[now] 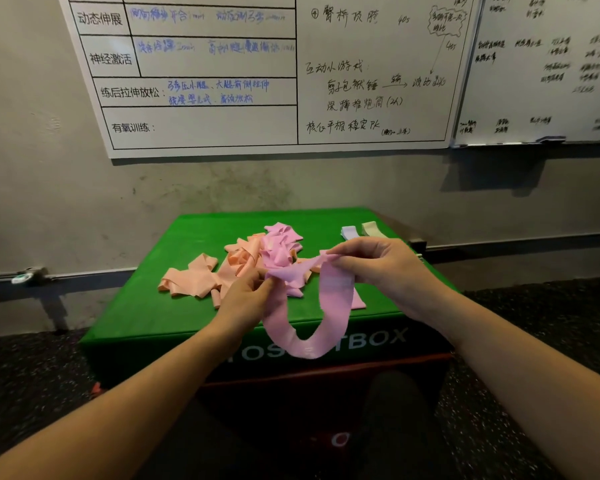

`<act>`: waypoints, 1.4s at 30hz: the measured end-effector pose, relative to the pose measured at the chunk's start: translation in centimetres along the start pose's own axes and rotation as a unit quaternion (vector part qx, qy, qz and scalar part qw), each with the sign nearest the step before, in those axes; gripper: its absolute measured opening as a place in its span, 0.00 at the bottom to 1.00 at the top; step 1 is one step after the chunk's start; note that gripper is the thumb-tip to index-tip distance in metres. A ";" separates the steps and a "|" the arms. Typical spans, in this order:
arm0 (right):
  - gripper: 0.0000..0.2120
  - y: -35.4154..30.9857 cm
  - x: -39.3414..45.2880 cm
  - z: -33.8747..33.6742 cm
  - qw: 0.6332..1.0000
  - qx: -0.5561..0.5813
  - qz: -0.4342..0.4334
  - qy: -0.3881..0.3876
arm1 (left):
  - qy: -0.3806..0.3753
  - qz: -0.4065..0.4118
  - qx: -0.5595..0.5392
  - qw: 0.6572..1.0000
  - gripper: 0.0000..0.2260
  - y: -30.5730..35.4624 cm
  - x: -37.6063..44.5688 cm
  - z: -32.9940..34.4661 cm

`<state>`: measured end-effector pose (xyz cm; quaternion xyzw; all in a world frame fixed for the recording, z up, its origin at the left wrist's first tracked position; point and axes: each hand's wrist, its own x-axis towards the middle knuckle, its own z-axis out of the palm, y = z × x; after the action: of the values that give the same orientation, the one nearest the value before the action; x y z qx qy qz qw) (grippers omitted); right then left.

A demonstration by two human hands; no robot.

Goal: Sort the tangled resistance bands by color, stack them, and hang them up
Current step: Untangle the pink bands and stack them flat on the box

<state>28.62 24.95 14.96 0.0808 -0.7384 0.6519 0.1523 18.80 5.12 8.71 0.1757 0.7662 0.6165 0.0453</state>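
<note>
Two hands hold one pink band [312, 320] up over the front edge of the green box [146, 306], and its loop sags down between them, across the white lettering on the box's front face. The left hand [246, 296] has its fingers curled round one end of the band, above the box's front edge. The right hand [378, 268] pinches the other end between thumb and fingertips, above the right part of the box top. So both hands are closed on the same band, neither spread wide.

Behind the hands, on the box top, lies a tangled heap. Its pink bands [281, 247] are bunched at the middle of the box; how many there are cannot be told. Its peach bands [194, 278] spread from the middle toward the left side of the box, and they too are too knotted to count. At the back right corner of the box lie two more folded bands side by side: one pale lilac band [349, 232] and one cream band [371, 228].

One whiteboard [257, 74] with handwriting hangs on the wall above the box.
</note>
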 end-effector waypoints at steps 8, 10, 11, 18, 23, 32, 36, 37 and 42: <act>0.10 -1.1 0.8 0.1 0.997 -0.017 -0.064 0.033 | -0.095 0.002 0.055 0.994 0.05 0.5 -1.0 0.3; 0.11 -1.3 0.9 0.2 0.997 -0.021 -0.065 0.021 | -0.131 0.016 0.046 0.990 0.09 0.9 -1.5 0.5; 0.11 -1.3 1.0 0.2 0.997 -0.033 -0.070 0.015 | -0.149 0.025 0.039 0.988 0.11 1.2 -1.7 0.6; 0.11 -1.4 1.3 0.1 0.991 -0.086 -0.100 -0.003 | -0.201 0.059 -0.056 0.976 0.23 4.1 -3.0 1.7; 0.11 -1.3 1.4 0.2 0.992 -0.076 -0.104 -0.019 | -0.195 0.061 -0.068 0.976 0.14 5.1 -3.1 2.8; 0.10 -0.4 1.4 0.5 0.998 -0.036 -0.040 -0.020 | -0.146 0.052 -0.071 0.985 0.13 5.1 -4.1 4.6; 0.20 1.1 0.6 0.7 0.999 0.008 0.006 0.052 | -0.130 0.029 -0.110 0.985 0.12 5.3 -4.0 4.6; 0.22 1.6 0.2 0.8 0.998 0.025 0.013 0.065 | -0.116 0.022 -0.116 0.986 0.11 5.2 -3.8 4.6; 0.23 5.0 -3.0 0.4 0.996 -0.058 0.064 0.027 | -0.038 -0.061 -0.243 0.967 0.10 5.8 -3.1 4.5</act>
<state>29.78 24.97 9.27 0.0068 -0.7744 0.6183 0.1341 24.19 9.38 12.71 0.1362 0.6002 0.7732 0.1532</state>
